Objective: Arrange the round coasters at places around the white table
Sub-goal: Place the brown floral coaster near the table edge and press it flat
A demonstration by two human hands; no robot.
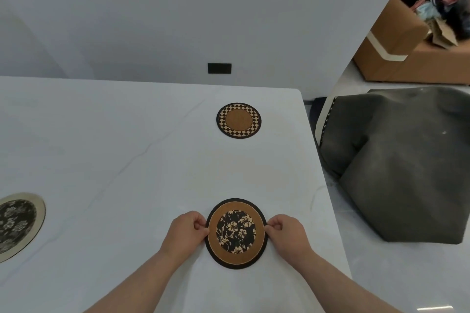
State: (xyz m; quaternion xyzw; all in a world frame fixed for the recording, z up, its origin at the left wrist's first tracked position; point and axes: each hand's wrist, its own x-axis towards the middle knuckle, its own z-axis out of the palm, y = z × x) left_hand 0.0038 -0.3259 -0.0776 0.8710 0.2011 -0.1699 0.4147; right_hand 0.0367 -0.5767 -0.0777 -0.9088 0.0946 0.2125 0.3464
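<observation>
A round floral coaster (236, 232) with a brown ring and a dark flowered centre lies flat on the white table (114, 147), near its front right edge. My left hand (187, 230) pinches its left rim and my right hand (283, 232) pinches its right rim. Farther back on the right side lies a coaster with a checkered border (239, 120). A third coaster (17, 223), pale-rimmed with a dark floral centre, lies at the left edge of the view, partly cut off.
The table's right edge runs close beside the two coasters. A dark grey cloth-covered chair (396, 168) stands right of the table. A cardboard box (412, 40) of clothes sits on the floor behind it. A black wall outlet (219, 68) is beyond the table.
</observation>
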